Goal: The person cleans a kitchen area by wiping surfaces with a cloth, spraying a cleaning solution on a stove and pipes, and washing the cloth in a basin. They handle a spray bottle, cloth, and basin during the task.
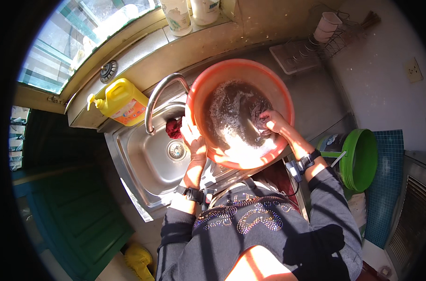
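An orange-red plastic basin [192,106] stands on the steel counter beside the sink, holding dark, sudsy water [234,105]. Inside it, toward the right, a dark wet cloth [260,117] is partly under the water. My right hand [274,122] has its fingers closed on this cloth. Against the basin's left outer side lies my left hand [193,138], fingers stretched along the wall, with nothing seen in it. Just left of those fingers, a dark red cloth [173,128] sits in the sink.
The steel sink [149,157] with its curved faucet [153,100] is at left. Behind it stands a yellow pump jug [124,100]. A green bucket [360,159] is at right. A wire rack [337,40] and a pale tray [292,56] occupy the far right counter.
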A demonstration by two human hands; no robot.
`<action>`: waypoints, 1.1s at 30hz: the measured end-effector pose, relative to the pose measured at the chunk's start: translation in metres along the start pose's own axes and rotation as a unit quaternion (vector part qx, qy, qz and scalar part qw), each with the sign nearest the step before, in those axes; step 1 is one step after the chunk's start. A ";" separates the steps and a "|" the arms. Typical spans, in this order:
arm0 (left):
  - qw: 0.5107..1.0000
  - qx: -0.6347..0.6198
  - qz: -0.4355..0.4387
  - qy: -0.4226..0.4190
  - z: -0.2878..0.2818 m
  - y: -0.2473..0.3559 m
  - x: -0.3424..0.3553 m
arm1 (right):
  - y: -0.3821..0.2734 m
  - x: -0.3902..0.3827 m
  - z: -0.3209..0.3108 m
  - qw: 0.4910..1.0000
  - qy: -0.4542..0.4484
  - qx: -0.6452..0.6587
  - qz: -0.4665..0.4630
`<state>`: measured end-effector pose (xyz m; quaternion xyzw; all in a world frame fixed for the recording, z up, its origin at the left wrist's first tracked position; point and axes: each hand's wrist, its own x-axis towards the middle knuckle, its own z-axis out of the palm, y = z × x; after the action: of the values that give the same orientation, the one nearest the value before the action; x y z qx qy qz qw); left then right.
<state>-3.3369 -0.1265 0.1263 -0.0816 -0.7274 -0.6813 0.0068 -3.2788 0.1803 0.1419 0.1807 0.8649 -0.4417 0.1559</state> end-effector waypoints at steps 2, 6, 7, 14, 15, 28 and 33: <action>0.963 0.237 0.082 0.101 -0.001 0.041 0.005 | -0.011 -0.009 0.003 0.983 0.160 -0.081 -0.027; 0.926 0.311 0.212 0.030 0.014 0.090 0.005 | -0.035 -0.020 0.034 0.973 0.005 -0.229 0.020; 0.931 0.304 0.196 -0.038 0.020 0.092 0.006 | -0.038 -0.020 0.037 0.986 0.061 -0.149 0.034; 0.878 -0.053 -0.448 -0.162 0.059 0.054 0.011 | -0.044 -0.011 0.053 0.964 0.107 -0.242 0.000; 0.865 -0.060 -0.475 -0.148 0.063 0.048 0.010 | -0.044 -0.008 0.055 0.952 0.019 -0.294 -0.085; 0.634 -0.495 -0.587 -0.089 0.072 0.047 0.021 | -0.132 -0.060 0.031 0.912 -0.001 0.399 -0.093; 0.798 -0.417 -0.405 -0.156 0.066 0.051 0.009 | -0.161 -0.080 0.085 0.875 0.295 0.075 -0.376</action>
<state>-3.3330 -0.0572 0.1736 0.1201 -0.3307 -0.8373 -0.4185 -3.2711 0.0094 0.2424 -0.0252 0.8377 -0.4568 -0.2983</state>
